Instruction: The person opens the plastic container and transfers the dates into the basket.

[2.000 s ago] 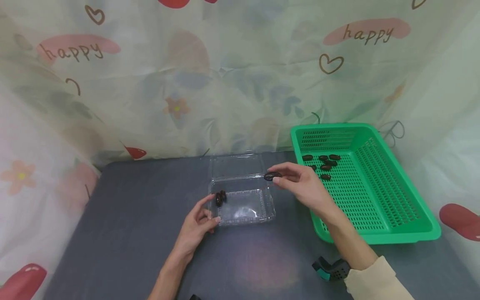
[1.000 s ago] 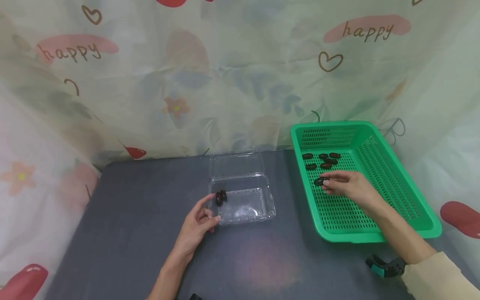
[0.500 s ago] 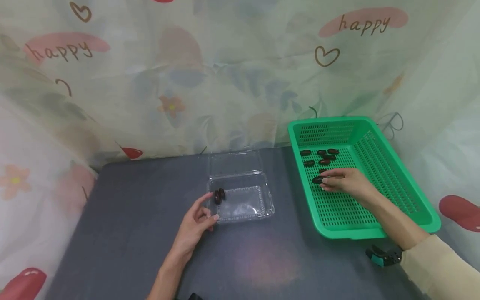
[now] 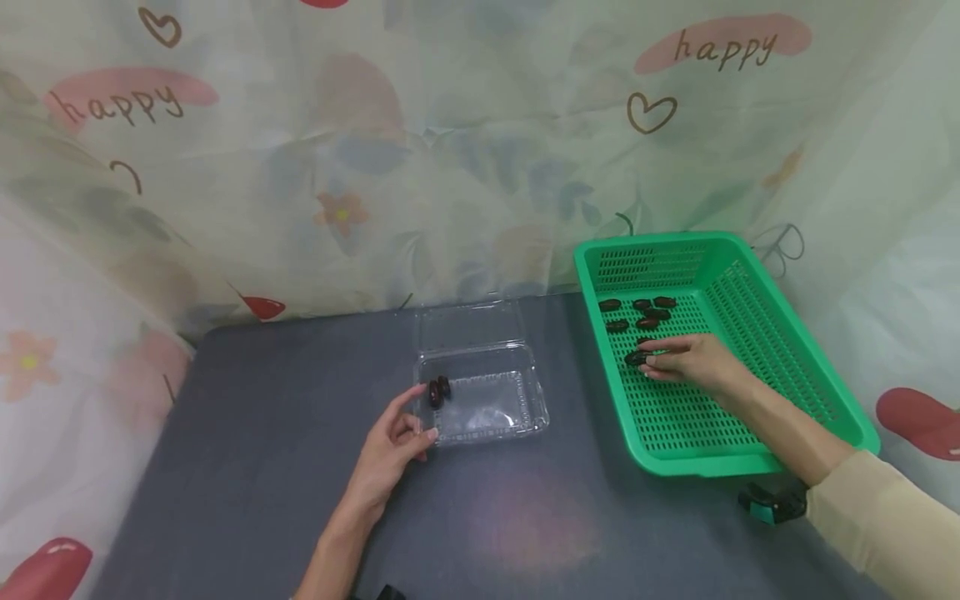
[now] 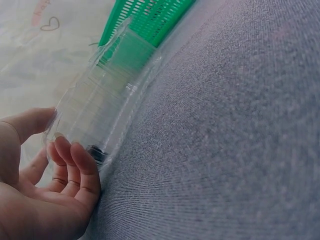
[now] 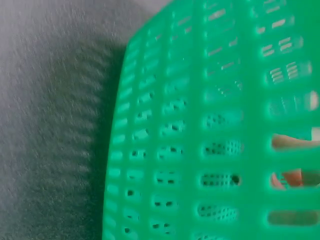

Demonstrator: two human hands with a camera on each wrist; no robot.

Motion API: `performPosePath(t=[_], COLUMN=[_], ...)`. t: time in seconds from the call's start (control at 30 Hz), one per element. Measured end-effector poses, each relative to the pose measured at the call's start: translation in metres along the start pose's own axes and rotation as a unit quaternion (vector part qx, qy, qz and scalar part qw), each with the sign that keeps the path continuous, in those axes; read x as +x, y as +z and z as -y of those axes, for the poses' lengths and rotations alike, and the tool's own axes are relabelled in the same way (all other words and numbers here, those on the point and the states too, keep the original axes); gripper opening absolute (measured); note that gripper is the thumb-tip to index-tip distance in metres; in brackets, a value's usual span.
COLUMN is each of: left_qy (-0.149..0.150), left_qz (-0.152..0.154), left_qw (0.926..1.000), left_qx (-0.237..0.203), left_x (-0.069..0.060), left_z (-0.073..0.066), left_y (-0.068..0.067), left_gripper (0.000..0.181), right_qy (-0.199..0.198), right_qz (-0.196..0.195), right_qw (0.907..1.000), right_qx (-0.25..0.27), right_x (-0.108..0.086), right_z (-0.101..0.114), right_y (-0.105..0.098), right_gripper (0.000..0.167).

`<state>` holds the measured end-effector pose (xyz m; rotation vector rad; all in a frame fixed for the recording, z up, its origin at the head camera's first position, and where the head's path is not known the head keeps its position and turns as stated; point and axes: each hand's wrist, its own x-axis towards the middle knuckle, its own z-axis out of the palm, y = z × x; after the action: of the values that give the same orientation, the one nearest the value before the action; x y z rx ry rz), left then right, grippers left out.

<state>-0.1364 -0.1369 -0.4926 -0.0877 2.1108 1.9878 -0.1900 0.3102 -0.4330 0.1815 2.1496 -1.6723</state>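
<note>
My right hand (image 4: 697, 362) is inside the green basket (image 4: 783, 346), pinching a dark brown date (image 4: 635, 358) between thumb and fingertips, low over the mesh floor. Another date lies partly hidden behind those fingers. Several more dates (image 4: 648, 323) lie toward the basket's back left. On the table, my left hand (image 4: 386, 454) grips the left edge of a clear plastic clamshell box (image 4: 483, 408) with its lid folded back. Two dates (image 4: 434, 395) sit side by side at the box's left end. In the left wrist view, the thumb and curled fingers (image 5: 72, 165) hold the box rim.
The grey cloth-covered table (image 4: 262, 433) runs under everything. A printed curtain (image 4: 450, 167) hangs at the back and sides. In the right wrist view, the slotted basket wall (image 6: 190, 125) covers most of the right hand.
My right hand has moved from beside the box to the right, into the basket, with the date still pinched; lately it barely moves. The left hand stays on the box.
</note>
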Motion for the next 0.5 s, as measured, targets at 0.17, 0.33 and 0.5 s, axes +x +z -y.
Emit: performPosePath(t=[0.17,0.33,0.5], left_qy=[0.000,0.000,-0.012], left_qz=[0.004,0.003,0.001], left_qw=[1.0000,1.0000,0.9999], left_qx=[0.005,0.005,0.003], left_x=[0.001,0.001,0.000], left_z=[0.000,0.000,-0.001], left_y=[0.001,0.001,0.000], left_gripper=[0.063,0.063,0.063], right_qy=[0.014,0.013,0.014], right_qz=[0.004,0.004,-0.005], right_qw=[0.9999,0.9998,0.9997], right_qx=[0.002,-0.012,-0.021], right_x=[0.004,0.009,0.012], right_z=[-0.005,-0.009,-0.012], right_y=[-0.003,-0.001,0.001], right_gripper=[0.049,0.047,0.046])
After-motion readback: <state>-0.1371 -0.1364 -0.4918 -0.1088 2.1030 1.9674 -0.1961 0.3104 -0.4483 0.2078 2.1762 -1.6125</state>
